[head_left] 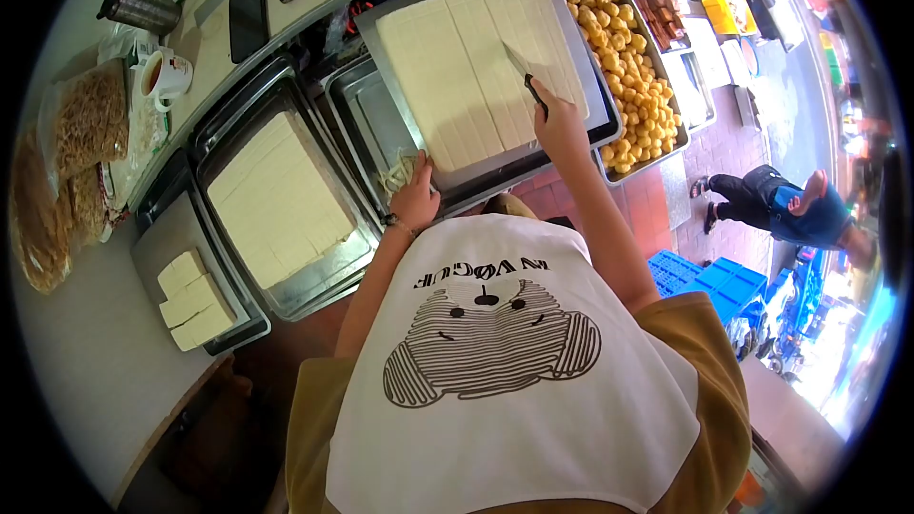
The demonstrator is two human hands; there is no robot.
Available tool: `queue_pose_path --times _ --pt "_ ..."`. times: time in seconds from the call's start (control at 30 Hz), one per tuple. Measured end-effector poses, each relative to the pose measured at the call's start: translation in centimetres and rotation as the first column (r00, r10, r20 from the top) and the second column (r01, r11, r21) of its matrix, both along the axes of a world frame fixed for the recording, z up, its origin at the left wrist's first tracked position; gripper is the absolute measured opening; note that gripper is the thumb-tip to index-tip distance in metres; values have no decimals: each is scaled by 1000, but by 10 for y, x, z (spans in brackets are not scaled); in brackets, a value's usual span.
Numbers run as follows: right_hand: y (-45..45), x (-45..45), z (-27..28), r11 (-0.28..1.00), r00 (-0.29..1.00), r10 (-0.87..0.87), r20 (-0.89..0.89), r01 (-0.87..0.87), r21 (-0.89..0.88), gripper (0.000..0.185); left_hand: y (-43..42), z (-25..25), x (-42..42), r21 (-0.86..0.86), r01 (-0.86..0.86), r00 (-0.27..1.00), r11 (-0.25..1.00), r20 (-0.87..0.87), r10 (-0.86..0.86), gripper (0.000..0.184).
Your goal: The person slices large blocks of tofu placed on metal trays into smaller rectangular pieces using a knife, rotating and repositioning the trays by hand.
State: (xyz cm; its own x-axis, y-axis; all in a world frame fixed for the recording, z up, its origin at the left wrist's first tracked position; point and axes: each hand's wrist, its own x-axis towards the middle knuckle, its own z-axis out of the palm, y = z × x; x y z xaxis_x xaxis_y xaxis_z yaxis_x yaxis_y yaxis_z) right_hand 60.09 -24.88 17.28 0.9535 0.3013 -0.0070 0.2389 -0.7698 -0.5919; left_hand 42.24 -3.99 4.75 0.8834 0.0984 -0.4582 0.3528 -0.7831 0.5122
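Observation:
A large pale slab of tofu, scored into long strips, lies on a metal sheet tilted across a tray. My right hand is closed around the black handle of a knife, whose blade tip rests on the slab along a cut line. Close to the slab's near left corner is my left hand, fingers stretched forward. It touches a small heap of thin pale trimmings in the metal tray below; its fingertips are partly hard to make out.
Left are a second tray of cut slab and a tray with several pale blocks. Golden fried balls fill a tray at right. The counter holds phones, a mug and bagged food. A person stands beyond blue crates.

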Motion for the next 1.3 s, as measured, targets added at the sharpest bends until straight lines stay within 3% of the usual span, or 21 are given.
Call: queue_pose_path --times 1.3 --pt "-61 -70 -4 991 998 -19 -65 11 -134 40 10 20 18 -1 109 963 994 -249 -105 79"
